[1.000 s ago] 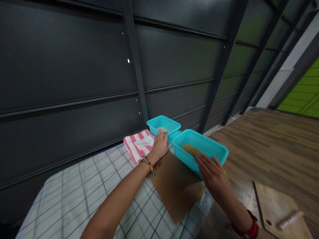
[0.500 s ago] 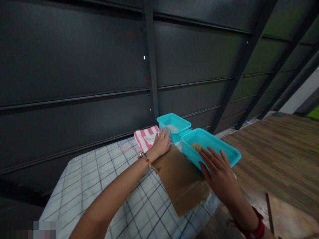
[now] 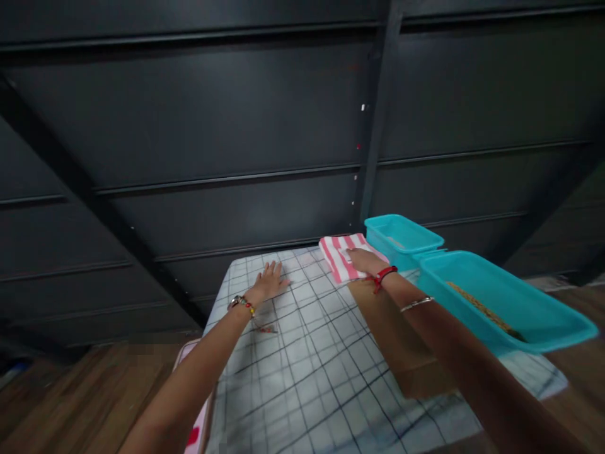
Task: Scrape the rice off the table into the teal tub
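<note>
My left hand [image 3: 269,284] is open, palm down with fingers spread, on the white checked tablecloth [image 3: 302,340]. On the pink-and-white striped cloth [image 3: 333,255], my right hand [image 3: 365,260] has its fingers drawn together at a small flat white item [image 3: 346,255]; its kind is too blurred to tell. Beside that hand stands a small turquoise tub [image 3: 401,252] with something pale inside. A larger turquoise tub [image 3: 501,302] holds grain-like brown bits [image 3: 482,309]. My right forearm passes over a brown cardboard sheet [image 3: 382,328] and hides part of it.
A dark metal panel wall [image 3: 236,139] with ribs rises behind the table. Wooden flooring [image 3: 94,384] shows at the lower left, near a pink-and-white edge [image 3: 201,422] beside the table. The large tub stands at the table's right side.
My view has turned left. My left hand has moved off the striped cloth area to the left of the tablecloth. My right hand has gone from above the large tub to the striped cloth.
</note>
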`<state>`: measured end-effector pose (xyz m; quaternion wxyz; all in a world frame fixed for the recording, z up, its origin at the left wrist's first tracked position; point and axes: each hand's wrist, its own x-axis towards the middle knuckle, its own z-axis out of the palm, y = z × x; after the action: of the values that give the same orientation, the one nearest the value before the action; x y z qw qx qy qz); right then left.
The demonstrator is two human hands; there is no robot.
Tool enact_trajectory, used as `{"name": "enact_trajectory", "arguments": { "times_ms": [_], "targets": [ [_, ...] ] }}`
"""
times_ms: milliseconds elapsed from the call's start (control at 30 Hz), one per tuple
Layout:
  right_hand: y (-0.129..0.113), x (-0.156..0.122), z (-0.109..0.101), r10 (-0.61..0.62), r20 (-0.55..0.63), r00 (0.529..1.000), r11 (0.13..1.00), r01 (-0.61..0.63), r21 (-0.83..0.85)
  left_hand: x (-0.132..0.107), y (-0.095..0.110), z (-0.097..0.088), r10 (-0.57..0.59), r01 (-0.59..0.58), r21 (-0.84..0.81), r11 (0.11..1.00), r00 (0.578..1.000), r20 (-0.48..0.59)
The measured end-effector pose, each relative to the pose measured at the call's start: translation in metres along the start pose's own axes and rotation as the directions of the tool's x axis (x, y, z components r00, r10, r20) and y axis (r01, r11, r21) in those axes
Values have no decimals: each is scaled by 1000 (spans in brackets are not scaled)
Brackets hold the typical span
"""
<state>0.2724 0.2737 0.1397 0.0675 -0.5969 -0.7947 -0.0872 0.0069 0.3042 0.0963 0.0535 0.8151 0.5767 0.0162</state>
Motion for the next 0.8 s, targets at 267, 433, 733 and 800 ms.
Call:
{"name": "enact_trajectory", "arguments": {
  "times_ms": [267, 433, 733, 800],
  "targets": [
    [-38, 35, 7, -123, -42, 991, 991, 125, 52, -15, -65, 9, -66, 66, 3, 998, 997, -42],
    [-98, 73, 26, -258, -18, 966, 962, 258, 90, -10, -89, 11, -66, 65, -18, 998, 995, -69],
    [-118, 98, 54, -388, 95, 917, 918, 376, 128, -12, -103, 17, -16, 12, -54, 998, 997, -78],
    [-104, 93, 56, -385, 121, 915, 920, 370, 131, -11, -106, 17, -2, -3, -69, 998, 998, -67]
  ]
}}
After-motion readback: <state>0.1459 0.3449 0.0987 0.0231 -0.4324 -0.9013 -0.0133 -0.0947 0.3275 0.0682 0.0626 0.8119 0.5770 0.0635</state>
